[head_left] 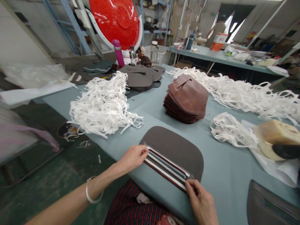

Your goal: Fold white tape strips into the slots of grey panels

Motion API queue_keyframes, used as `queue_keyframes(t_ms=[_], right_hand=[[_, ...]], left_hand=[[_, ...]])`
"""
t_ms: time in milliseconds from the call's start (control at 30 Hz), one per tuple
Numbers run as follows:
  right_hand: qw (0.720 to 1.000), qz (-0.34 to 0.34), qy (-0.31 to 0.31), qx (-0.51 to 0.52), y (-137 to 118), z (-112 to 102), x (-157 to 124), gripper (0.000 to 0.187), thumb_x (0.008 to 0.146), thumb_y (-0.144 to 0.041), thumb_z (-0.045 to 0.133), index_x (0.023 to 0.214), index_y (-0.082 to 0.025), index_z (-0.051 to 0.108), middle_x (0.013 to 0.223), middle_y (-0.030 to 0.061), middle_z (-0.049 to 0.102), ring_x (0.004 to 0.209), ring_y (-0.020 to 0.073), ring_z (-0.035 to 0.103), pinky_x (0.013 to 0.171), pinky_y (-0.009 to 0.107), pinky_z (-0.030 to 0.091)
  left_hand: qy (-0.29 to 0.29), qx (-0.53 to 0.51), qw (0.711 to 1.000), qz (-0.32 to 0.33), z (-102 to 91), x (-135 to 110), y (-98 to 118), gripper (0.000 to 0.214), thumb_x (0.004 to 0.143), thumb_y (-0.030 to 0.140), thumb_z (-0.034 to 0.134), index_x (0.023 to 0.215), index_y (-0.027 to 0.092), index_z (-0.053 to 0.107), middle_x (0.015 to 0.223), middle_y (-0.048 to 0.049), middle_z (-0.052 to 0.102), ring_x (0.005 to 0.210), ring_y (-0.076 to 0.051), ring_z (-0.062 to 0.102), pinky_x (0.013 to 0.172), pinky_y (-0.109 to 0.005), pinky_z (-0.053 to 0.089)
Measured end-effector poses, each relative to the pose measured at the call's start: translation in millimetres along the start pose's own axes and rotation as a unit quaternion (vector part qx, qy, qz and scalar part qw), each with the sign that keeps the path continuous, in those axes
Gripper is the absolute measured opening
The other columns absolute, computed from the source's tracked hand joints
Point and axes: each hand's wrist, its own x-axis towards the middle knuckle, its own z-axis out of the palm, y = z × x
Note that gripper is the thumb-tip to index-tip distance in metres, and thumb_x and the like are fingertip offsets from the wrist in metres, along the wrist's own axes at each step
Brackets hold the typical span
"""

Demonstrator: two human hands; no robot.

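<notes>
A dark grey rounded panel (pixel 174 148) lies near the table's front edge, with a long slot and brown edging along its near side. White strips (pixel 164 174) run lengthwise beside the slot. My left hand (pixel 133 158) is closed in a pinch on a white strip at the slot's left end. At the right end, my right hand (pixel 202 200) pinches the strip between thumb and forefinger, low over the panel. The fingertips partly hide the strip's ends. Behind the panel stands a stack of brown leather pieces (pixel 187 97).
Tangled white strips are heaped at left (pixel 100 104), with a small bundle (pixel 232 129) at right. A tape roll (pixel 278 134) sits beyond that bundle. Another dark panel (pixel 269 206) lies front right. Grey slotted pieces (pixel 138 76), a purple bottle (pixel 118 53) and a person (pixel 214 31) are farther back.
</notes>
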Motion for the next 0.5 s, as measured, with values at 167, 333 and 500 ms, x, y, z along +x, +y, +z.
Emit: queue_keyframes(t_ms=[167, 333, 500], right_hand=[[1.0, 0.017, -0.004, -0.009, 3.0, 1.8, 1.4, 0.042, 0.082, -0.059, 0.045, 0.07, -0.023, 0.062, 0.059, -0.0006, 0.062, 0.053, 0.0146, 0.059, 0.051, 0.02, 0.043], [0.999, 0.035, -0.012, -0.011, 4.5, 3.3, 2.2, 0.043, 0.082, -0.062, 0.044, 0.074, -0.024, 0.063, 0.062, -0.0007, 0.064, 0.056, 0.0153, 0.06, 0.052, 0.021, 0.043], [0.998, 0.058, -0.022, -0.013, 3.7, 3.1, 2.0, 0.044, 0.082, -0.063, 0.042, 0.075, -0.025, 0.062, 0.063, -0.0015, 0.063, 0.059, 0.0159, 0.06, 0.056, 0.022, 0.043]], left_hand=[[0.016, 0.019, 0.998, -0.055, -5.5, 2.7, -9.5, 0.012, 0.077, 0.026, 0.053, 0.072, 0.02, 0.063, 0.063, 0.0022, 0.063, 0.059, -0.012, 0.057, 0.056, -0.021, 0.035], [0.007, 0.019, 0.997, -0.068, -10.1, 2.3, -12.0, 0.014, 0.077, 0.024, 0.052, 0.075, 0.019, 0.065, 0.065, 0.0016, 0.064, 0.06, -0.012, 0.058, 0.057, -0.022, 0.037], [0.005, 0.026, 0.997, -0.074, -8.8, 4.2, -14.3, 0.014, 0.076, 0.024, 0.052, 0.075, 0.02, 0.066, 0.067, 0.0008, 0.065, 0.061, -0.012, 0.059, 0.057, -0.022, 0.037]])
